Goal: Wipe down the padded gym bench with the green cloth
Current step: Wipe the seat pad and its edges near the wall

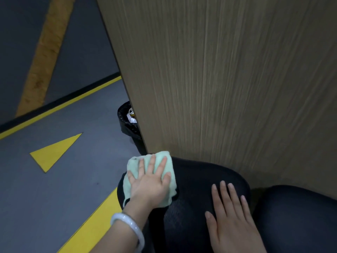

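Observation:
The black padded bench fills the lower middle, its rounded end against a wooden panel. A pale green cloth lies folded on the pad's far left corner. My left hand presses flat on the cloth, fingers straight and spread, a white bangle on that wrist. Flat on the bare pad to the right rests my right hand, fingers straight, holding nothing. A second black pad shows at the lower right.
A tall wooden panel stands right behind the bench. A black bin with a liner sits by the panel's left edge. Grey floor with yellow lines and a yellow triangle lies to the left.

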`<move>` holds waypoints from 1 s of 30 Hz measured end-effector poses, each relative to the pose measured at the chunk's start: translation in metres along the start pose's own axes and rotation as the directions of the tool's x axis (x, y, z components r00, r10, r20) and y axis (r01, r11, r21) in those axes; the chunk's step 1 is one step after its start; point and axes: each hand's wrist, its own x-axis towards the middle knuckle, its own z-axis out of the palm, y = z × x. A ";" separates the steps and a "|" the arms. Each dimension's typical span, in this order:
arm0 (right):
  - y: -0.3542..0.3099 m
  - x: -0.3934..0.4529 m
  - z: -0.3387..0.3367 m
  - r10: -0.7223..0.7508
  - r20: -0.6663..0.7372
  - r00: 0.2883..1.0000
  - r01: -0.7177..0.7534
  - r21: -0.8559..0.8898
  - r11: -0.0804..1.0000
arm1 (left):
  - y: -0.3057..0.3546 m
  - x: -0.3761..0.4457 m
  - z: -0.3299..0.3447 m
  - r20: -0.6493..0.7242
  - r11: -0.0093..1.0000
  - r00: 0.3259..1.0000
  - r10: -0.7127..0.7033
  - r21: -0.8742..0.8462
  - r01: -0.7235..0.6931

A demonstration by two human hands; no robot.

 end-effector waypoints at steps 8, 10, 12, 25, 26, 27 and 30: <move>-0.003 -0.006 -0.012 0.034 0.097 0.995 -0.027 -0.070 0.997 | -0.035 -0.093 0.033 -0.102 0.920 0.914 0.392 0.013 -0.393; -0.003 -0.006 -0.011 0.027 0.103 0.994 -0.021 -0.058 0.998 | -0.037 -0.069 0.021 -0.033 0.937 0.937 0.348 0.035 -0.347; -0.003 -0.005 -0.011 0.023 0.099 0.995 -0.020 -0.031 0.999 | -0.034 -0.038 0.008 -0.025 0.957 0.960 0.278 0.087 -0.275; -0.002 0.001 -0.019 0.028 0.221 0.975 -0.027 -0.009 1.000 | 0.033 -0.037 0.014 -0.024 0.965 0.968 0.248 0.094 -0.245; -0.002 0.000 -0.024 0.040 0.271 0.962 -0.039 -0.011 0.999 | 0.028 -0.054 0.020 -0.055 0.955 0.959 0.278 0.121 -0.270; -0.002 -0.001 -0.027 0.068 0.340 0.938 -0.066 -0.018 0.998 | 0.023 -0.072 0.022 -0.059 0.950 0.957 0.286 0.152 -0.274; -0.007 -0.005 -0.043 0.103 0.465 0.880 -0.081 -0.066 0.995 | 0.004 -0.115 0.036 0.001 0.962 0.971 0.239 0.135 -0.236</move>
